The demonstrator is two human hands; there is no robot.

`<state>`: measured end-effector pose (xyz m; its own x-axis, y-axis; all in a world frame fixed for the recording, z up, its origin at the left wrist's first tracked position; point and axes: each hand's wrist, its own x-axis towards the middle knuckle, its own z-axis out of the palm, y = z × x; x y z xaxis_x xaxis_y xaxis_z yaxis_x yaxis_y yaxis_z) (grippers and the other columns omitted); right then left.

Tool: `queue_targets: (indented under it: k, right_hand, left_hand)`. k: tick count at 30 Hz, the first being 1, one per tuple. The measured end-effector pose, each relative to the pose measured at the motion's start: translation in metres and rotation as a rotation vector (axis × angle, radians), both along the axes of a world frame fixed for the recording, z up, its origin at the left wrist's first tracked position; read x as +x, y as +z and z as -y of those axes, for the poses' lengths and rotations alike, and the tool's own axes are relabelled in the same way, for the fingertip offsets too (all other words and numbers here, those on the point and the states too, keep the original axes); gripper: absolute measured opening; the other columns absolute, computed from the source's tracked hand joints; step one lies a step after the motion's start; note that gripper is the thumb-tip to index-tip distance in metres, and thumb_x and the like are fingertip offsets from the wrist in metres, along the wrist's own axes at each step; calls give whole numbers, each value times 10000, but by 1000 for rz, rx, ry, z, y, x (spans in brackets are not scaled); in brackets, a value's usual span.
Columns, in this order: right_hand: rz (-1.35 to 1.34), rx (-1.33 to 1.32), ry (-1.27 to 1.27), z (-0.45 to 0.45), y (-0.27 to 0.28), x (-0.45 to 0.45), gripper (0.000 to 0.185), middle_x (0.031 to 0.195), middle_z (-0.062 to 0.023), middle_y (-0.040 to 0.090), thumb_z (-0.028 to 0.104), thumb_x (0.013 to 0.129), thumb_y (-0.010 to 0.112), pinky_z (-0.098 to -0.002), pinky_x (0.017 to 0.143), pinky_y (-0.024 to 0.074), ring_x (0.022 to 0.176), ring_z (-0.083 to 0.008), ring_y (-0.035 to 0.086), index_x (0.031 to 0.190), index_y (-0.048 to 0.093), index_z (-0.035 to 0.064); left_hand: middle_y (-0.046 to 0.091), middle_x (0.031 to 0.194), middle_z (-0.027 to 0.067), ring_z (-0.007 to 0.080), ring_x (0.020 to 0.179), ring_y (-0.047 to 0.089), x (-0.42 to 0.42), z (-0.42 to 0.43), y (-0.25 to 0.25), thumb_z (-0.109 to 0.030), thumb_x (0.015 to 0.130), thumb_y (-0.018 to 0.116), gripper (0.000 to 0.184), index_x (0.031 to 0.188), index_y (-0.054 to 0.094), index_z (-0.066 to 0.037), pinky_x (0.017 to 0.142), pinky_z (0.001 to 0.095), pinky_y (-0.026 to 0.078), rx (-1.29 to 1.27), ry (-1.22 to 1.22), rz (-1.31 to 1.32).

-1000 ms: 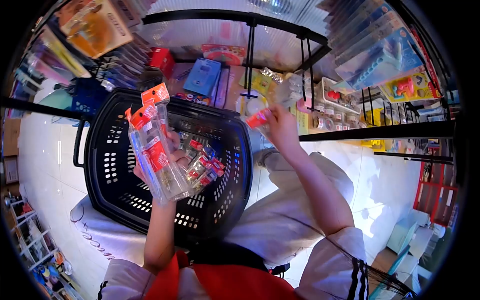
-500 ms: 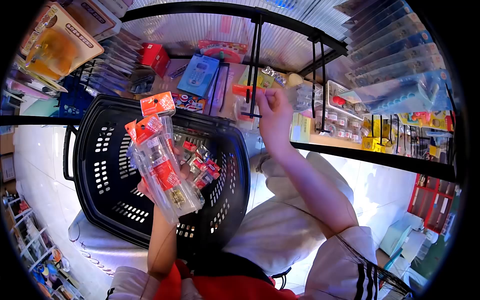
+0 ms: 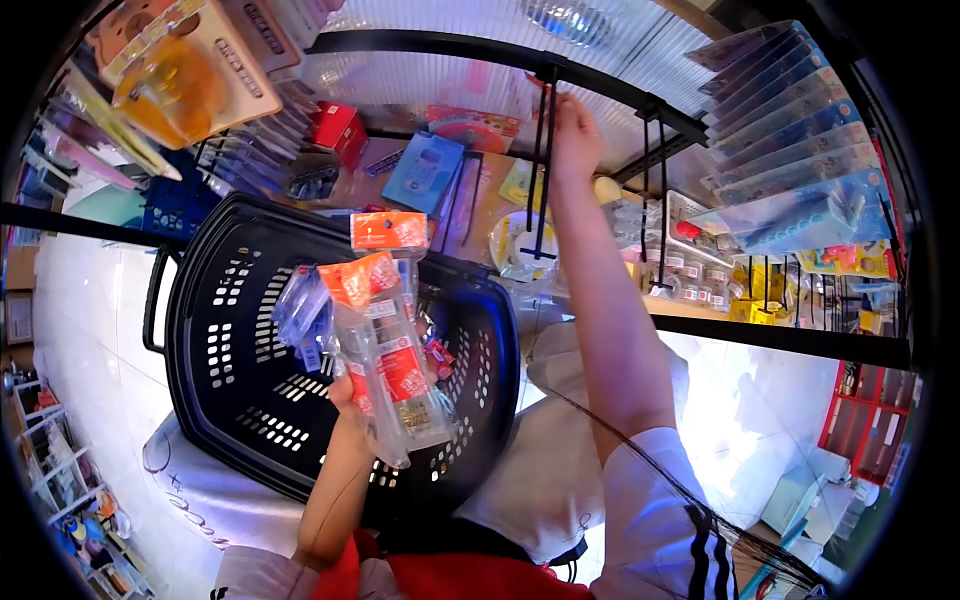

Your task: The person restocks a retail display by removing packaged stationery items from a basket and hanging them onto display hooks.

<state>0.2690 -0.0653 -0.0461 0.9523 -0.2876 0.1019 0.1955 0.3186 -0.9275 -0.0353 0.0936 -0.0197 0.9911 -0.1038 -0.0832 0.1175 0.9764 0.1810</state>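
My left hand is closed around several clear plastic packs with orange header cards, held above the black basket. Another orange header card stands up behind them. My right hand reaches up to the back of a black double-prong display hook, by the rail. Its fingers pinch near an orange header card, of which only a sliver shows. The body of that pack is hard to make out. Inside the basket lie clear bluish packages and small red packets, partly covered by the held packs.
A second black hook projects to the right. Behind stand a blue box, a red box and a round clear-packed item. Hanging blister packs flank the right, carded goods the left. The black shelf edge crosses at right.
My right hand has moved up and back along the hook with the orange-topped pack. The left hand's packs appear further right and lower as the view shifted.
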Motion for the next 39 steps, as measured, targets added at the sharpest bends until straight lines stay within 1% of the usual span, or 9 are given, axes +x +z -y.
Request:
queue_targets:
  k: [4,9,13,18,22,26,31,34,39]
  right_hand:
    - [-69,149,73,5,20,-28,469,1080,-180,511,73,844,433,-290,770,441,926,-231,541,1256,250,-56]
    - [-425,8,19,28,21,-129,155,625,-13,437,178,862,436,-216,417,332,485,-74,414,890,479,31]
    - [-398,-265,168,15,60,-221,179,571,12,381,195,881,397,-190,353,239,405,-56,323,845,487,45]
    - [-302,-78,633,-12,87,-255,248,888,-25,552,221,901,420,-210,705,408,771,-75,505,981,524,10]
    - [-460,222,704,-14,92,-251,209,877,-17,576,207,887,456,-232,703,436,770,-83,542,989,533,43]
    - [-662,472,725,-4,95,-253,189,859,-20,593,214,877,474,-241,653,457,732,-83,559,970,549,67]
    - [-625,-349,995,46,86,-231,222,697,-9,591,240,842,516,-225,541,416,599,-77,530,883,587,34]
    - [-444,-759,843,75,83,-207,156,709,0,582,162,833,537,-193,504,413,563,-31,482,873,603,26]
    - [-191,-605,479,64,56,-174,195,605,-21,521,192,819,549,-242,488,366,530,-67,436,805,603,4]
  left_hand:
    - [381,1170,155,315,893,512,-3,1,1,-317,560,753,926,1275,237,-31,744,406,473,56,-49,2]
    - [476,1130,134,253,924,554,-8,7,-3,-467,582,699,871,1231,322,-24,794,391,466,295,-20,-20]
    - [496,1092,119,238,953,549,-11,5,-4,-414,602,729,870,1248,269,-57,817,386,460,443,-31,-48]
    - [468,1123,88,196,988,522,-17,15,8,-273,588,778,909,1270,213,-67,830,353,449,738,66,-201]
    - [453,1142,80,184,1028,492,-20,27,-1,-277,582,788,916,1267,218,-64,850,331,433,845,79,-119]
    - [442,1164,78,190,1040,486,-32,45,-15,-279,645,743,827,1259,230,-73,844,357,443,474,-50,-276]
    - [514,1100,94,197,882,559,-27,42,-17,-402,744,583,654,1230,341,-38,769,348,478,313,-50,-261]
    - [480,1176,87,184,875,554,-17,19,-15,-357,757,571,652,1257,305,-34,763,340,474,276,50,-163]
    - [474,1173,84,196,915,535,-13,16,-10,-347,753,584,649,1256,307,-42,796,347,459,330,75,-183]
